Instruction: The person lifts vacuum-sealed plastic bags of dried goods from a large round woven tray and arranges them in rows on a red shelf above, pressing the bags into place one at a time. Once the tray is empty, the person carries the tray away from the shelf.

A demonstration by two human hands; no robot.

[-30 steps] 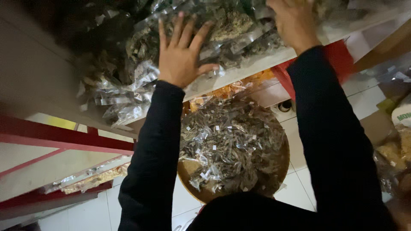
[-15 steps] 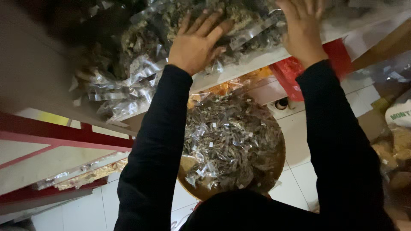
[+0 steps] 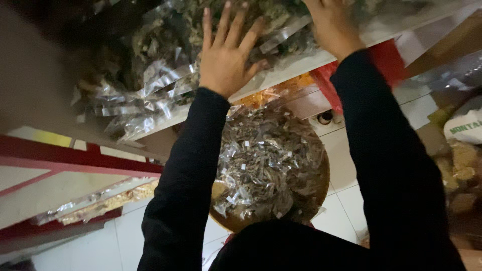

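My shelf (image 3: pixel 296 70) is a pale board with red framing, and clear packets (image 3: pixel 150 95) of dried bits lie heaped on it, spilling over its front edge. A lower shelf (image 3: pixel 60 193) to my left carries a row of packets with yellowish contents. On the white tiled floor (image 3: pixel 346 200) sits a round basket (image 3: pixel 321 193), piled with more small packets.

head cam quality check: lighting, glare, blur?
Head view: dim and warm, top-left corner nearly black; glare streaks on the clear packets on the shelf; left hand fairly sharp, right hand slightly soft and cut by the top edge; the frame's edges smear.
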